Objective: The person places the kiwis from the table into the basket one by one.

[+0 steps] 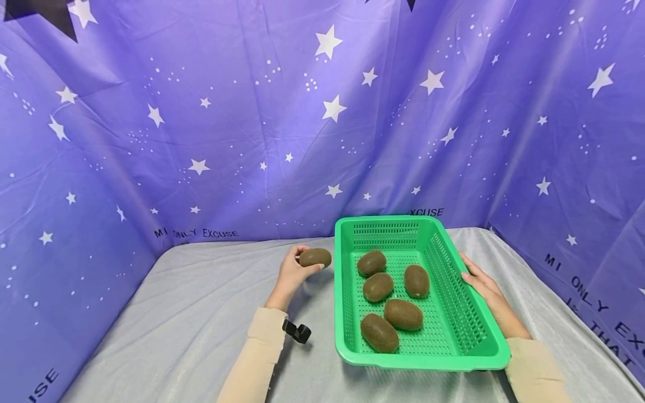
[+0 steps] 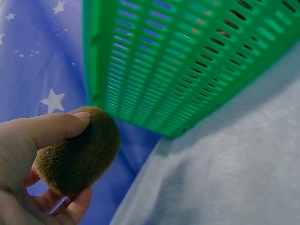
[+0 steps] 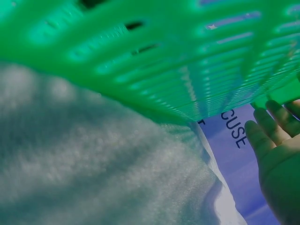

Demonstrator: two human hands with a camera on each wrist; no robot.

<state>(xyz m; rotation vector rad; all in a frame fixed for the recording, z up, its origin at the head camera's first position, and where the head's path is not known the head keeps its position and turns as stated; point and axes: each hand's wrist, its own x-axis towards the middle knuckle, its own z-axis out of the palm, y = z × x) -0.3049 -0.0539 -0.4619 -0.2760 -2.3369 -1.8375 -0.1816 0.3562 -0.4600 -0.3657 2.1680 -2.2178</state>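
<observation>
My left hand (image 1: 294,274) pinches a brown, fuzzy kiwi (image 1: 315,257) just beyond the left side of a green plastic basket (image 1: 340,291). In the left wrist view the thumb lies across the top of this kiwi (image 2: 86,152) and the fingertips support it from below. Several more kiwis lie inside the basket, among them one at the front left (image 1: 379,333) and one on the right (image 1: 416,281). My right hand (image 1: 486,288) holds the basket's right rim, its fingers against the outer side in the right wrist view.
A pale grey cloth (image 1: 201,313) covers the table. Behind and on both sides hangs a purple curtain (image 1: 252,112) with white stars and lettering. A black band with a small mount (image 1: 297,331) sits on the left wrist.
</observation>
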